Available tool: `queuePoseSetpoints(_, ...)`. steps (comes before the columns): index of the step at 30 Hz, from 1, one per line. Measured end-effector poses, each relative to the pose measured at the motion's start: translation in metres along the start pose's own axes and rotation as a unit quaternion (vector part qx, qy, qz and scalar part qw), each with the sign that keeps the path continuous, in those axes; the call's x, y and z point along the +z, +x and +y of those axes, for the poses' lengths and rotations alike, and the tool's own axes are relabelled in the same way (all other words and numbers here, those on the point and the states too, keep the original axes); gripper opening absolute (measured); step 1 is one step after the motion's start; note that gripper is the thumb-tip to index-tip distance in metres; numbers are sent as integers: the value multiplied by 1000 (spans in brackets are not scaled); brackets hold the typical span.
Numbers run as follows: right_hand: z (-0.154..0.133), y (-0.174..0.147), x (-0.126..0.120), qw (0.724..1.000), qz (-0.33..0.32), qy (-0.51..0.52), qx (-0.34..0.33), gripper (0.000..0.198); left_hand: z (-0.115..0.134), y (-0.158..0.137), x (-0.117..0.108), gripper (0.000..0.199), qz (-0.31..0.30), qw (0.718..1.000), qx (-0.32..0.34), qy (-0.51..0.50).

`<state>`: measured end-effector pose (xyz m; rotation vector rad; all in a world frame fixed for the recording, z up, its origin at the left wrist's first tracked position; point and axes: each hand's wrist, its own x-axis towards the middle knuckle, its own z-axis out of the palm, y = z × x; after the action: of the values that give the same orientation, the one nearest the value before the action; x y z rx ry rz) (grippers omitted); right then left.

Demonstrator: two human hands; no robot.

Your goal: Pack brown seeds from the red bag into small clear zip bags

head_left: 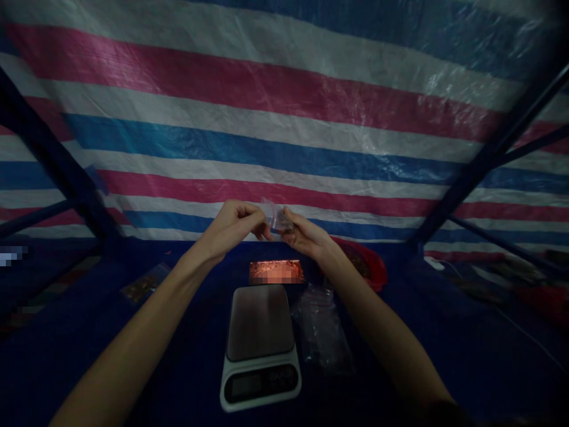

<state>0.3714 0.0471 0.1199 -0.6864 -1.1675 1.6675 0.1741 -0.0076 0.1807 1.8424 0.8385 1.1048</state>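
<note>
A small clear plastic bag (276,218) is held up in front of me, with something dark in its lower right part that I cannot make out. My right hand (306,234) is closed on that end, thumb on top. At the bag's other edge, my left hand (242,222) has its fingers curled and pinched together. Below the hands lies a shiny reddish rectangular thing (275,271), partly blurred out. Nearer to me stands a kitchen scale (261,323) with a bare metal plate and a dark display.
Several flat clear bags (322,329) lie right of the scale. A red basket (377,267) with brownish contents is partly behind my right forearm. A filled clear bag (144,284) lies at left. Dark metal bars (480,157) and a striped sheet (284,130) stand behind the blue table.
</note>
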Motion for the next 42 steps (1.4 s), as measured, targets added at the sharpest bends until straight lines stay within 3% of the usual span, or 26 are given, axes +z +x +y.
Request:
queuePoseSetpoints(3,-22,-19,-23,992,93,-72,-42,33,12,-15,-6,35,-26,1000,14,10)
queuePoseSetpoints(6,-51,-53,-65,976,167,-127,-59,34,5,-38,-21,34,-31,999,4,38)
queuePoseSetpoints(11,-92,-114,-134,948,235,-210,-28,32,-58,-69,-47,42,-42,988,-88,123)
queuePoseSetpoints(15,-105,-137,-159,859,236,-455,-12,38,-111,-76,-54,42,34,972,-110,204)
queuePoseSetpoints(18,-102,-136,-164,799,213,-562,-9,36,-131,-78,-54,39,95,960,-116,236)
queuePoseSetpoints(22,-93,-126,-166,736,173,-654,12,26,-137,-86,-58,36,141,944,-133,265)
queuePoseSetpoints(28,-95,-118,-164,692,181,-699,-4,20,-128,-93,-61,34,173,930,-140,293)
queuePoseSetpoints(33,-87,-116,-160,621,168,-765,-7,22,-127,-92,-60,33,173,924,-142,309)
queuePoseSetpoints(38,-98,-120,-157,589,203,-782,-16,25,-127,-93,-57,34,181,916,-144,328)
queuePoseSetpoints(42,-115,-131,-135,572,224,-787,-54,26,-127,-92,-60,34,180,909,-147,346)
